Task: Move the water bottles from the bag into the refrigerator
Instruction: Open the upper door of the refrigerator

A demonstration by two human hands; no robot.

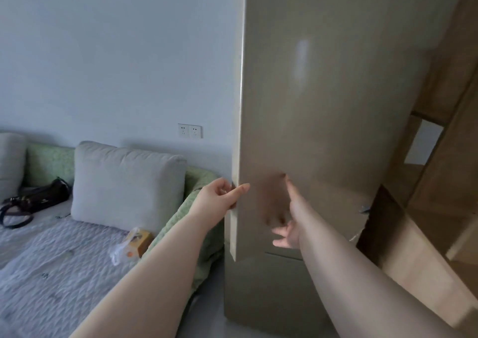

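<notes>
The tall beige refrigerator (323, 91) fills the right half of the view. The left edge of its upper door stands slightly out from the body. My left hand (219, 195) grips that edge, fingers curled behind it and thumb on the front. My right hand (291, 223) is spread open against the door front, its thumb tip meeting its reflection. A clear plastic bag (124, 247) with a yellow-orange box in it lies on the bed to the left. No water bottle is visible.
A bed with a grey quilt (51, 267), a grey pillow (124, 185) and a green padded rim stands left of the refrigerator. A black handbag (38, 195) lies near the wall. Wooden cabinets (439, 156) are on the right. A wall socket (190, 130) sits above the pillow.
</notes>
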